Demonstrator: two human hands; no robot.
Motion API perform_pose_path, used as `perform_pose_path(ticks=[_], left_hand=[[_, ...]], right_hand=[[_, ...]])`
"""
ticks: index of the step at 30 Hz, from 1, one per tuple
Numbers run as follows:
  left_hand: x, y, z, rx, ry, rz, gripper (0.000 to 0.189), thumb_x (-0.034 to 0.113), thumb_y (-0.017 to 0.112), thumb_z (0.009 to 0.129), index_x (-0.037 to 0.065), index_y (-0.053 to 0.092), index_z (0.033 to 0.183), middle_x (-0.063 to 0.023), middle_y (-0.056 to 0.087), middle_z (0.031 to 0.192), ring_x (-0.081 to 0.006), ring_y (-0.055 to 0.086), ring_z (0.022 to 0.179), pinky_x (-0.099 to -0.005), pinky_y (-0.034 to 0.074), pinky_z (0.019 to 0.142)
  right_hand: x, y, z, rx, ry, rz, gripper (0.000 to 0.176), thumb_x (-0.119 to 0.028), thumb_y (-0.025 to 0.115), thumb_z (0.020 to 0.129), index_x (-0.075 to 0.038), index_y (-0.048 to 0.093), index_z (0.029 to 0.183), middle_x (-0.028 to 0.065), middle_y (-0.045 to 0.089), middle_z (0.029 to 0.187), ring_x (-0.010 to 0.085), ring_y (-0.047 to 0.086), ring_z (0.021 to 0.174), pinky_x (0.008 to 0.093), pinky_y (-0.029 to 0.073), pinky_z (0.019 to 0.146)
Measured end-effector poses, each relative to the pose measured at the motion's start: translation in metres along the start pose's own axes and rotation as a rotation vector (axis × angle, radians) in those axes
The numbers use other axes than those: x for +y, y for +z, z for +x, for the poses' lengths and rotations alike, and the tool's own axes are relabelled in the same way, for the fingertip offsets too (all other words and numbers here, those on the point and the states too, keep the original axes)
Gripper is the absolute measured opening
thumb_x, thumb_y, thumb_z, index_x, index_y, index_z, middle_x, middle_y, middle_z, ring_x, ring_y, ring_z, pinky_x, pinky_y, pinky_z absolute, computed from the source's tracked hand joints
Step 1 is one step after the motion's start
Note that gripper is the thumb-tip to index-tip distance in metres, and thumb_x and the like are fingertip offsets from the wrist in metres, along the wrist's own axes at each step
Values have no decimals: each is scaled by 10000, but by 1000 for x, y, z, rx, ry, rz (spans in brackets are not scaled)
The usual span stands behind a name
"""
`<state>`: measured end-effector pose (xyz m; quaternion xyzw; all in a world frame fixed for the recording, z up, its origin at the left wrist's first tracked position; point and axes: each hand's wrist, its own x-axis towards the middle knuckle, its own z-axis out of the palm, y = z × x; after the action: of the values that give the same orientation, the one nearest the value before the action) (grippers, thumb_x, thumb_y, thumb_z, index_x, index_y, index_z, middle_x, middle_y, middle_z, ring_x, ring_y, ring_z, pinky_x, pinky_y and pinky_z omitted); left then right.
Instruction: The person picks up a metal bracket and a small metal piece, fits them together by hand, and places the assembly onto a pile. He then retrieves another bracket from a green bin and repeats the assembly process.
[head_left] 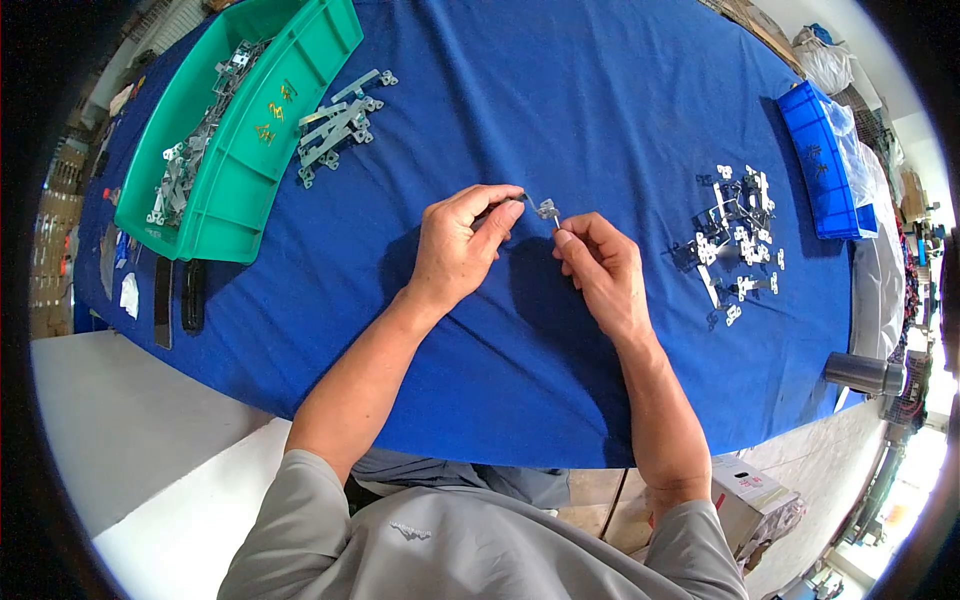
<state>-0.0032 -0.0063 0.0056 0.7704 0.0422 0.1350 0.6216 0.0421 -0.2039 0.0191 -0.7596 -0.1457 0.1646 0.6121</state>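
Observation:
Over the blue cloth, my left hand [455, 245] is closed, thumb and index finger pinching a metal bracket [546, 208]. The bracket's looped silver end sticks out to the right of the fingertips; the rest is mostly hidden in the hand. My right hand [607, 275] is closed in a pinch just below that end. A short, thin, light-coloured tip pokes up from its fingers and meets or nearly meets the bracket. What the right hand grips is largely covered by the fingers, so its kind does not show.
A green bin [225, 200] of metal brackets stands at left, with a small bracket pile [340, 125] beside it. Scattered brackets [740, 235] lie at right. Beyond them are a blue bin [815, 165] and a dark grey cylinder [865, 373] at the table edge.

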Motion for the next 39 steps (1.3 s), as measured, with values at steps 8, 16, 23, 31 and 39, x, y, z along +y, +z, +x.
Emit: perform_pose_path(ticks=[8, 16, 23, 31, 39], left_hand=[[5, -2, 2, -13, 265, 118, 201, 99, 738, 946, 14, 759, 1127, -103, 749, 1020, -158, 705, 847, -281, 561, 705], [3, -2, 4, -67, 453, 190, 243, 5, 760, 862, 39, 769, 1102, -114, 750, 1098, -212, 712, 993, -319, 570, 833], [6, -1, 1, -135, 395, 154, 221, 19, 761, 867, 34, 770, 1087, -118, 748, 1082, -226, 717, 967, -331, 576, 809], [7, 1, 0, -75, 202, 115, 183, 78, 715, 959, 4, 759, 1119, -101, 748, 994, -152, 705, 835, -277, 571, 680], [5, 1, 0, 6, -3, -11, 224, 153, 661, 1030, 5, 741, 1177, -63, 740, 952, -79, 663, 737, -218, 544, 550]], right_hand=[[10, -1, 2, 30, -67, -93, 184, -160, 661, 1016, 19, 677, 977, 6, 633, 723, 61, 556, 664, 255, 448, 593], [0, 0, 3, 43, 12, 169, 148, -100, 612, 1031, 24, 687, 1060, 31, 661, 867, 85, 607, 726, 288, 540, 648], [6, -11, 6, -104, 64, 132, 203, -160, 605, 1051, 18, 679, 1113, 23, 642, 845, 74, 595, 749, 248, 509, 618], [4, -4, 6, 86, 22, 358, 174, -198, 605, 1069, -33, 659, 1053, -10, 635, 821, 49, 538, 653, 208, 436, 564], [1, -2, 0, -8, 10, 60, 182, -186, 651, 1040, -12, 685, 999, -25, 612, 769, 39, 533, 683, 228, 421, 581]])
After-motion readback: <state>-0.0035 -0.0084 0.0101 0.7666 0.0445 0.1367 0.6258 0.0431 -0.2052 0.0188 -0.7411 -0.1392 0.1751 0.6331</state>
